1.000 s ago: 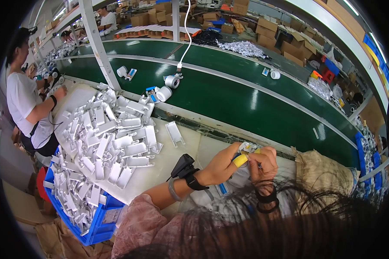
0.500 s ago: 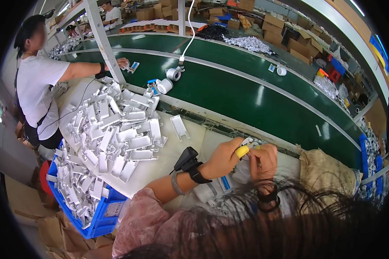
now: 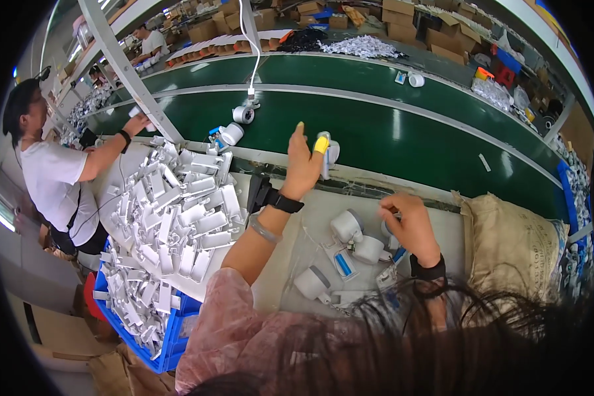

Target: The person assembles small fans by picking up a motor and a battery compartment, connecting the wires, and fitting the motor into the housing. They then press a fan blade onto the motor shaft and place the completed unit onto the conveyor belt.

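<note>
My left hand (image 3: 303, 162) reaches over the near edge of the green conveyor belt, its fingers spread and a yellow cover on one digit. Against that digit's right side is a white part with a round head (image 3: 331, 153); I see no grip around it. My right hand (image 3: 412, 224) hovers above the work table with loosely bent fingers and nothing visible in them. Below and left of it lie white units with round heads, among them one cylinder (image 3: 346, 226), another cylinder (image 3: 368, 249) and a grey-rimmed one (image 3: 312, 282). A flat piece with a blue strip (image 3: 343, 264) lies among them.
White plastic housings (image 3: 178, 204) are heaped at left, above a blue bin (image 3: 171, 336) of more. A woven sack (image 3: 511, 244) stands at right. More units (image 3: 231, 134) sit on the belt near a hanging white cable (image 3: 251, 72). A co-worker (image 3: 53, 158) stands at left.
My hands have parted: the left moved forward to the belt with the white part, the right stayed over the table, uncovering the units there. The co-worker's hand drew back from the belt.
</note>
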Demonstrator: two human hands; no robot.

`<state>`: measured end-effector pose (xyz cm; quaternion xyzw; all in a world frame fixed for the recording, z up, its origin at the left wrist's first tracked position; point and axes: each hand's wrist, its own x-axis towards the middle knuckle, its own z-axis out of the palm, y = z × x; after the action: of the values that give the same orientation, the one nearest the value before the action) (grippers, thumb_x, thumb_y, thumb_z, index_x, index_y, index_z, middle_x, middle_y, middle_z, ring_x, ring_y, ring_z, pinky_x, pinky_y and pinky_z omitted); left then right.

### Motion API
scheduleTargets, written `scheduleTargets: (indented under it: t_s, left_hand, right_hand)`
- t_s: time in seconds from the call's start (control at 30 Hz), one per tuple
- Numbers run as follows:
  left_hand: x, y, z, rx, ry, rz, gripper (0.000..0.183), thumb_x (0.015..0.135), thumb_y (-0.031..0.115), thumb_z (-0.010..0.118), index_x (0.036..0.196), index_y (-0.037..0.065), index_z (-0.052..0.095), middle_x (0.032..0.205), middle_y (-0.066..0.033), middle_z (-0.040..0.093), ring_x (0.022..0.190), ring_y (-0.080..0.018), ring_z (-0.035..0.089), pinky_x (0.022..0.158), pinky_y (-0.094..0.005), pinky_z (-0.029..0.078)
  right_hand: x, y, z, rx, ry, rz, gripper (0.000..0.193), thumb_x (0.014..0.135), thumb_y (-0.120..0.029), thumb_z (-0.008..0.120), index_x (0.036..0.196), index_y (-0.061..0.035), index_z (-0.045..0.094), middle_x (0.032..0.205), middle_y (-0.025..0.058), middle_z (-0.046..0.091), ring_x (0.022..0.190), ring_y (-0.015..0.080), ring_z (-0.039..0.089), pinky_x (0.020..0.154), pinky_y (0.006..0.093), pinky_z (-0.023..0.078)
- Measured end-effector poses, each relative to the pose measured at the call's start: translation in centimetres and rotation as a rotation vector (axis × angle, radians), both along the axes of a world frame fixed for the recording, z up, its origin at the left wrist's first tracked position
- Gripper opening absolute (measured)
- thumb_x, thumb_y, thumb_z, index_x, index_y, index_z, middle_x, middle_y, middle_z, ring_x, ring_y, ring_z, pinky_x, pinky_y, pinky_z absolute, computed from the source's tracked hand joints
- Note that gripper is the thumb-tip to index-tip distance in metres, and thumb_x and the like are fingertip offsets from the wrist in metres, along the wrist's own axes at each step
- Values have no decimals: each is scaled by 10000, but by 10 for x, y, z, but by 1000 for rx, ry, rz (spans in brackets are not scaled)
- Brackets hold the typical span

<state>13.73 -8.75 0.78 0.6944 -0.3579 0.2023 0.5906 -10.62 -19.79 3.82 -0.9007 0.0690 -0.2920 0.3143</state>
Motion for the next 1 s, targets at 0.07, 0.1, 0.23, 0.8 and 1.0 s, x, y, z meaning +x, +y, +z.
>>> scheduleTargets:
  t_s: [0.07, 0.1, 0.23, 0.8, 1.0]
  left_hand:
    - [0, 25, -11, 157, -81, -25, 331, 882, 162, 587, 1142, -32, 527, 1069, -211, 585, 942, -325, 599, 855, -412, 475]
    - [-13, 36, -5, 309, -151, -76, 343, 854, 158, 607, 1141, -18, 543, 1036, -213, 604, 919, -351, 605, 834, -423, 481]
    - [-55, 80, 8, 808, 174, -557, 334, 863, 189, 606, 1159, 40, 564, 990, -178, 652, 900, -322, 639, 750, -414, 503]
    - [-72, 99, -22, 1061, 225, -651, 315, 867, 287, 582, 1059, 38, 606, 917, -155, 677, 868, -341, 640, 741, -418, 496]
    - [-81, 86, -15, 1049, 249, -628, 382, 866, 344, 617, 1084, 32, 586, 909, -157, 669, 851, -317, 646, 703, -390, 497]
  right_hand:
    - [7, 4, -3, 11, 130, 91, 94, 820, -65, 685, 871, -2, 638, 784, 120, 633, 697, 256, 618, 636, 332, 478]
    - [5, 5, -3, -3, 109, 106, 89, 818, -73, 687, 860, -9, 641, 772, 120, 631, 678, 266, 614, 614, 337, 473]
    - [1, 10, 3, 23, 136, 161, 89, 795, -80, 690, 855, -26, 650, 794, 106, 642, 705, 293, 609, 619, 357, 466]
    - [14, 45, -29, -435, 93, 163, 118, 695, -88, 625, 811, -97, 641, 938, 56, 588, 1098, 265, 527, 969, 412, 383]
    - [17, 30, -28, -426, 74, 181, 158, 714, -68, 713, 861, -98, 666, 888, 60, 589, 939, 277, 559, 878, 396, 421]
